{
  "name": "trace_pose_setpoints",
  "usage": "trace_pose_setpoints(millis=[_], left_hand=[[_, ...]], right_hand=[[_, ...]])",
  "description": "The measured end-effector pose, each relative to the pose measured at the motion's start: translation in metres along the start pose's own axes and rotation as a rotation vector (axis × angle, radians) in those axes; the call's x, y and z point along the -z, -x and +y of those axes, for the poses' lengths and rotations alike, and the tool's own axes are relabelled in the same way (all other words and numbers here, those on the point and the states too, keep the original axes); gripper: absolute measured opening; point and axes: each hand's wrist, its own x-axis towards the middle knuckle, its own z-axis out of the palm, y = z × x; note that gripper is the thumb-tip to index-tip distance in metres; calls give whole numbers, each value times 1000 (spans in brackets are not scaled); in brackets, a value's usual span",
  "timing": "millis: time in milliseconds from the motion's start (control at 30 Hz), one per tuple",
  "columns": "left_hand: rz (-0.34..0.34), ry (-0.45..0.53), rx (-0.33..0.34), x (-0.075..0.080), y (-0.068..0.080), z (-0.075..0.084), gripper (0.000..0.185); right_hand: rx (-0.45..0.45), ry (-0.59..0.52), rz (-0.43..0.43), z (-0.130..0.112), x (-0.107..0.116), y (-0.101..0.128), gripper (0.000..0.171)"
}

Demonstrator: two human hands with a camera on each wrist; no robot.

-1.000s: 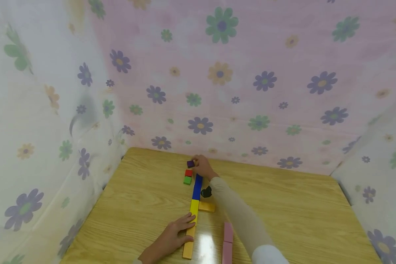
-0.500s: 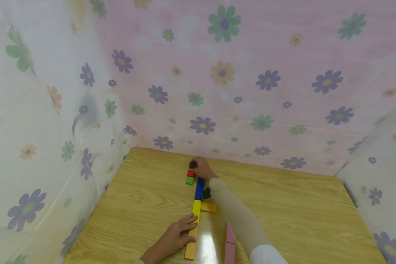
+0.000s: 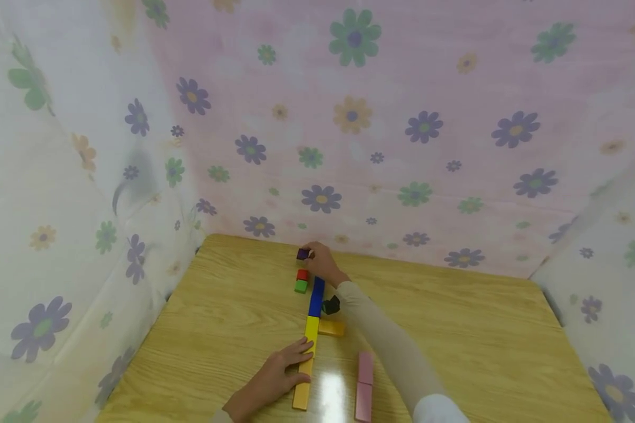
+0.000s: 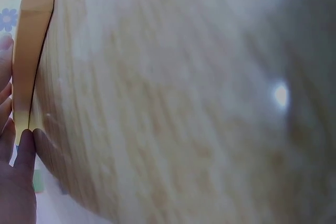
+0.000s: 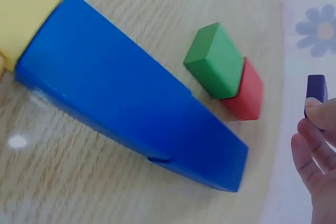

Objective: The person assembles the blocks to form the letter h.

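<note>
Between thumb and fingertips, my right hand (image 3: pixel 324 264) pinches a small purple block (image 3: pixel 302 254) near the far table edge. The right wrist view shows that purple block (image 5: pixel 315 88) apart from a red block (image 5: pixel 248 92), which touches a green block (image 5: pixel 215 61). Beside this pair runs a straight row: blue blocks (image 3: pixel 316 299) at the far end, then yellow (image 3: pixel 311 330), then orange (image 3: pixel 300 396) nearest me. My left hand (image 3: pixel 275 376) rests on the yellow and orange part with its fingers extended. In the left wrist view its fingers (image 4: pixel 23 156) touch the row's side.
Right of the row lie a small black object (image 3: pixel 330 305) and an orange block (image 3: pixel 331 328) set crosswise. Two pink blocks (image 3: pixel 364 382) stand end to end under my right forearm's left side. Flowered cloth (image 3: pixel 381 176) encloses the wooden table (image 3: pixel 455 341).
My right hand brought the purple block close to the red block, then drew it back toward the far edge, leaving a gap. My left hand has stayed on the row.
</note>
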Motion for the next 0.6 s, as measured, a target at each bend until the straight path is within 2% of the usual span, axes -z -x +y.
trace_pose_setpoints(millis=[133,300,600], left_hand=[[2,-7,0,0,0,1,50],[4,-17,-8,1,0,2,49],[15,-19,-18,-1,-1,3,48]], right_hand=[[15,-8,-40,-10,10,7,31],[75,3,-77,-19,19,18,29],[125,21,-69,-11,27,48,28]])
